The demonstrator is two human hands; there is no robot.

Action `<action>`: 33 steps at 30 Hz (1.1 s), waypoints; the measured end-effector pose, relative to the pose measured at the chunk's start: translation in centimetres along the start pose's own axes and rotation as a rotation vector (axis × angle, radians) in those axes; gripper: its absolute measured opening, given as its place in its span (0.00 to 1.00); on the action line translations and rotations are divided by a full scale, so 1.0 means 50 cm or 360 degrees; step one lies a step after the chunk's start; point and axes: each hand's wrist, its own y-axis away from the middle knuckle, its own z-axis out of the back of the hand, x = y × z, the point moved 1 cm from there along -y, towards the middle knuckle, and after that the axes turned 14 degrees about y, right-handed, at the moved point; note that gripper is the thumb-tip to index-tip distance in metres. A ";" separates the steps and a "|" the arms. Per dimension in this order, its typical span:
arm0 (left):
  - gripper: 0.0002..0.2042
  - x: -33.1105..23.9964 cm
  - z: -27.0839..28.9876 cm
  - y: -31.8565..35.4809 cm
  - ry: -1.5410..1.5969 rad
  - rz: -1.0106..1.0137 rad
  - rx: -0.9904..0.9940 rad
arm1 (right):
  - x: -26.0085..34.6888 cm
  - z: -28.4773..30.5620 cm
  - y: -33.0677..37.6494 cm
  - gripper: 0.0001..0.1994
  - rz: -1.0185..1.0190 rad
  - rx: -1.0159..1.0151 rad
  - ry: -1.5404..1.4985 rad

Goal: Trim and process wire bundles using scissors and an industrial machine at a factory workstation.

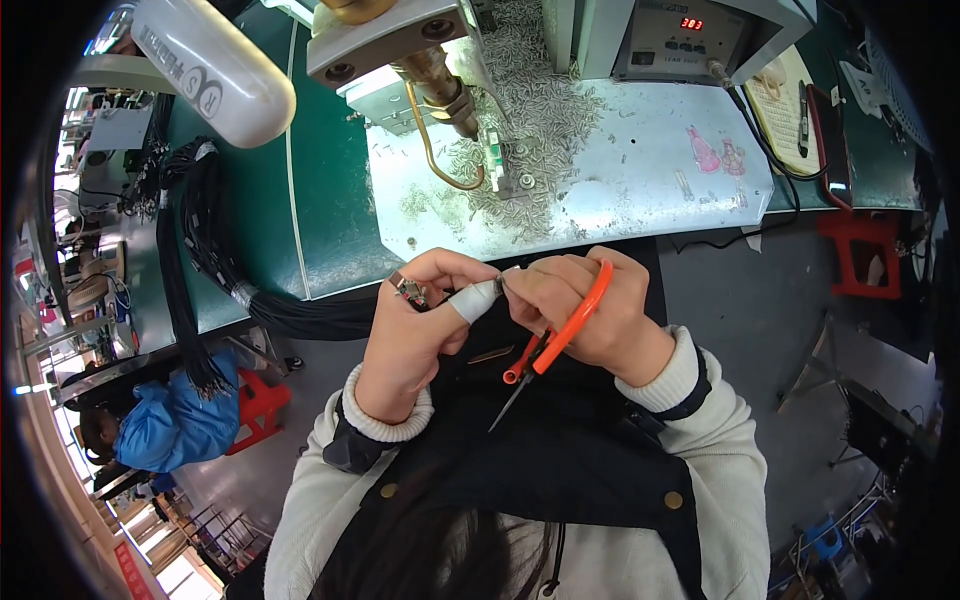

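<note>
My left hand (415,325) and my right hand (590,310) meet at the fingertips above my dark apron. White tape (473,300) wraps the left thumb. In the curl of the left fingers sits a small metal connector (410,292) with bits of green and red. Both hands pinch a tiny dark metallic piece (499,286) between them; its kind is mostly hidden by the fingers. Hooked in my right hand is a pair of orange-handled scissors (575,325), its thin blade angled down toward my lap.
Ahead stands a press-like machine (430,85) over a metal plate (660,180) strewn with small metal scraps (545,110). A grey control box (690,45) is behind. Black cable bundles (225,250) lie at left, near a person in blue (185,420). Red stools (865,255) flank the bench.
</note>
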 end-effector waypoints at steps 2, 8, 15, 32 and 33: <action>0.08 0.005 -0.001 0.003 -0.0161 -0.0080 -0.0026 | 0.002 -0.001 0.002 0.17 -0.0020 -0.0001 0.0004; 0.07 0.009 -0.013 0.006 -0.0294 -0.0231 -0.0125 | 0.002 0.007 -0.007 0.19 0.0026 0.0087 0.0002; 0.08 0.008 -0.011 0.005 -0.0326 -0.0160 -0.0126 | 0.002 0.009 0.002 0.17 0.0145 0.0012 0.0212; 0.07 0.030 -0.002 0.000 -0.0443 -0.0631 -0.0162 | 0.026 -0.020 0.015 0.06 -0.1089 0.0310 -0.1407; 0.06 0.028 -0.002 0.000 -0.0396 -0.0571 -0.0174 | 0.027 -0.020 0.015 0.06 -0.1142 0.0324 -0.1517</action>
